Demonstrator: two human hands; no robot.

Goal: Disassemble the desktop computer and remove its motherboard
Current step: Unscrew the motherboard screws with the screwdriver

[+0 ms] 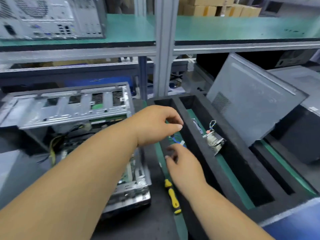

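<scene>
Desktop computer [74, 135], opened, lies on the worktop at nine o'clock.
Both hands hover over the foam tray [230, 153]; left hand [155, 125] fingers pinch something small, right hand [185, 165] loosely curled, contents unclear. Release parts gently into one slot.

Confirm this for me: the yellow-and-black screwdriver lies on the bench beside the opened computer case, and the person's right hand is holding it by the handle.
Not quite. In the head view the yellow-and-black screwdriver does lie on the bench beside the opened computer case, but no hand holds it. The right hand is above its tip, near small blue wires in the black foam tray, clear of the handle.
</scene>
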